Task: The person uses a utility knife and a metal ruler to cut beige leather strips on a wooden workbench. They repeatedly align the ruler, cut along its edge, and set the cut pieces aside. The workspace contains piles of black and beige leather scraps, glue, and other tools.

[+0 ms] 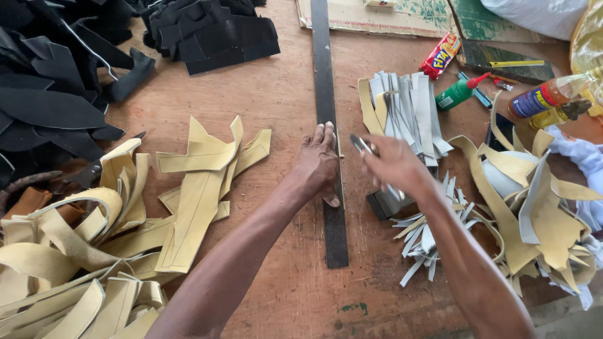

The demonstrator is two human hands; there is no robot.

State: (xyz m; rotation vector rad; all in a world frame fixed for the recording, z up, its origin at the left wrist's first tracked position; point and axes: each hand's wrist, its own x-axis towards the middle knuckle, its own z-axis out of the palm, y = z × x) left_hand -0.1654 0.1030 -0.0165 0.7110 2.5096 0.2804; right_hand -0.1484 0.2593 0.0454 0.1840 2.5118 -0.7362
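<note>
Left hand is pressed flat on the long black metal straightedge, fingers spread and pointing up its length, pinning it to the brown wooden tabletop. Right hand hovers just right of the straightedge, its fingers closed around a thin silvery blade whose tip pokes out toward the left fingers. Past the right fingers sits a stack of pale grey cut strips; under the wrist, more grey offcuts fan out. Beyond those, a green squeeze bottle with a red nozzle lies on its side, and a clear bottle of amber liquid lies further right. Left of the left fingers there's a bare patch of wood, then tan leather pieces crowd in; black leather scraps fill the far corner.
</note>
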